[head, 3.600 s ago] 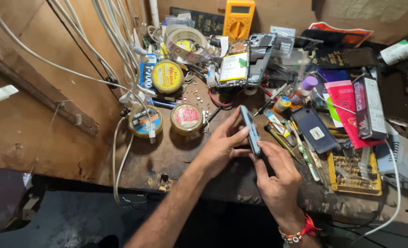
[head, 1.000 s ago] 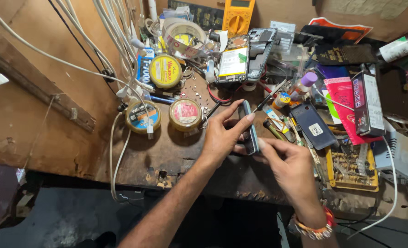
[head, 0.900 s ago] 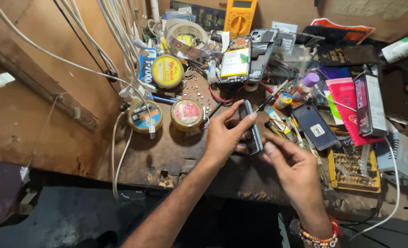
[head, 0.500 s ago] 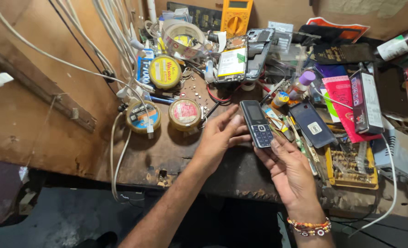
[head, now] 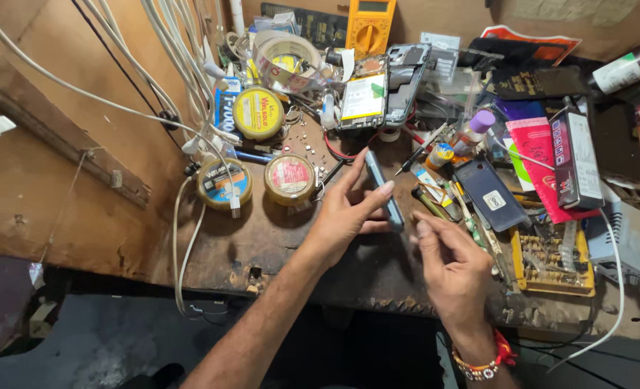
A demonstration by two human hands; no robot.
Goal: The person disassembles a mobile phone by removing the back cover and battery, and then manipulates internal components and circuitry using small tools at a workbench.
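My left hand [head: 345, 216] grips a small dark bar phone [head: 382, 186] and holds it on edge above the worn wooden bench [head: 262, 238], thumb on one face and fingers on the other. My right hand [head: 453, 270] sits just right of and below the phone. Its fingers are curled and pinched together, and the index tip is close to the phone's lower end. Nothing shows between those fingers. A red and beaded band circles the right wrist.
Round yellow tins [head: 258, 113] and two more tins [head: 289, 179] stand to the left. An opened phone [head: 363, 97], a yellow multimeter [head: 370, 25], a dark blue phone back [head: 490, 194], a screwdriver bit set [head: 550, 256], pink boxes [head: 536, 148] and white cables [head: 183, 238] crowd the bench.
Half a second ago the phone lay keypad-up, held between both hands. Now it is turned on edge in my left hand, and my right hand has let go and closed its fingers.
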